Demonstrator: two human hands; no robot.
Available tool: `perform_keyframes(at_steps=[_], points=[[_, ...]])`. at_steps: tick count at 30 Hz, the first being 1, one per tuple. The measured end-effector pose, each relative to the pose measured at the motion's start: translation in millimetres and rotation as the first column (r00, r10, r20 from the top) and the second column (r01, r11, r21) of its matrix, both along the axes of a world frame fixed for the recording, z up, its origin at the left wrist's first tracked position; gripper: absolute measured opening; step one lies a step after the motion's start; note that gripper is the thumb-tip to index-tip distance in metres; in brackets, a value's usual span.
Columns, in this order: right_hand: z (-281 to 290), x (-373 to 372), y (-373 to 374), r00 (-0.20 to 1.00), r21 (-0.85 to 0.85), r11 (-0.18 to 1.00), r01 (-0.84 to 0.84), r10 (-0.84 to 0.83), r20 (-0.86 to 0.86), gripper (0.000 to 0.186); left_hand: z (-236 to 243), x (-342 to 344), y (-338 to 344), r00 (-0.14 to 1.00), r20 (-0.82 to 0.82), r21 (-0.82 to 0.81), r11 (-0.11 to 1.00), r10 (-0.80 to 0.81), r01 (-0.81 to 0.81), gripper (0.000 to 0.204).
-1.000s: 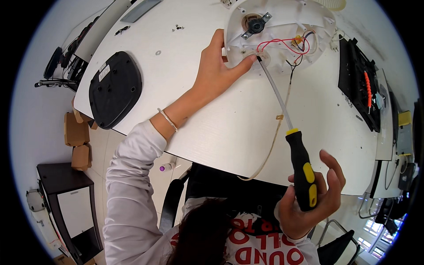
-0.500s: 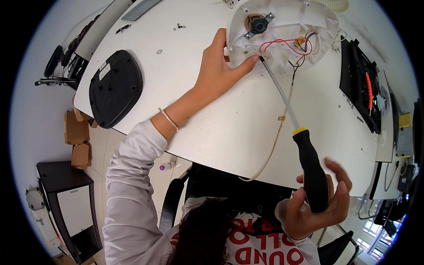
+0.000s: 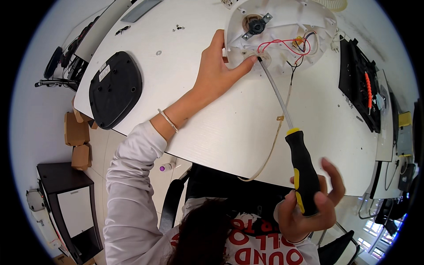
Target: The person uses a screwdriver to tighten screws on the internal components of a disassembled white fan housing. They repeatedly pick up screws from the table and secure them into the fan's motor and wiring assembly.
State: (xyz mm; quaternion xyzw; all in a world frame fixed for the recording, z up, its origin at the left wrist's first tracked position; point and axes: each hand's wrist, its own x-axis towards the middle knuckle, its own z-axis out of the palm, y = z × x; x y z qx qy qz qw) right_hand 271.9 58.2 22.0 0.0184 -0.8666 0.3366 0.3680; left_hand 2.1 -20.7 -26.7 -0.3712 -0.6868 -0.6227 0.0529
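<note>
My left hand [image 3: 218, 73] grips the left edge of a white plastic housing [image 3: 287, 17], its thumb near a round fitting at the lower part. Inside the housing are a dark bracketed component [image 3: 257, 26] and red and dark wires [image 3: 285, 40]; a pale cable [image 3: 274, 148] hangs down across the white table [image 3: 207, 137]. My right hand [image 3: 312, 203] is closed loosely around the black-and-yellow handle of a long screwdriver [image 3: 301, 159], with a finger lifted off it. The tip meets the housing beside my left thumb, where the exact contact is too small to make out.
A black base plate [image 3: 115, 90] lies at the left, with small screws [image 3: 178, 28] and a washer [image 3: 158, 52] farther up. An open black tool case [image 3: 355, 88] with an orange item lies at the right. Cardboard boxes [image 3: 76, 128] and a dark cabinet [image 3: 62, 176] stand at lower left.
The screwdriver handle has turned, its yellow pads shifting round to the left side, and it swung right, then back left. My right fingers have shifted on it; my left hand has barely moved.
</note>
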Motion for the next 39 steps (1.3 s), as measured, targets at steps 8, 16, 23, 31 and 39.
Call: perform_keyframes(at_steps=[8, 16, 23, 31, 39], points=[[8.6, 0.3, 11.6, 0.958, 0.056, 0.958, 0.281, -0.283, 0.035, 0.029, 6.7, 3.1, 1.1, 1.0, 0.018, 0.008, 1.0, -0.002, 0.002, 0.043], [-5.3, -2.9, 6.8, 0.976, 0.065, 0.975, 0.215, -0.212, -0.045, 0.04, 4.1, 3.5, -1.0, 1.0, 0.014, -0.008, 1.0, 0.002, -0.001, 0.042], [5.9, -2.3, 11.6, 0.988, -0.001, 0.988, 0.154, -0.154, -0.018, 0.03, 6.0, 3.6, 0.6, 0.999, 0.039, 0.024, 1.0, -0.014, 0.013, 0.043], [-6.0, -10.4, 14.0, 0.973, 0.033, 0.979, 0.2, -0.194, -0.125, 0.044, -0.2, -2.1, -1.4, 0.999, -0.016, -0.062, 0.998, 0.03, -0.031, 0.042], [-7.4, -11.5, 20.3, 0.952, 0.01, 0.965, 0.26, -0.255, -0.168, 0.042, -0.1, -0.4, 3.2, 1.0, 0.026, 0.038, 0.999, 0.005, -0.006, 0.045]])
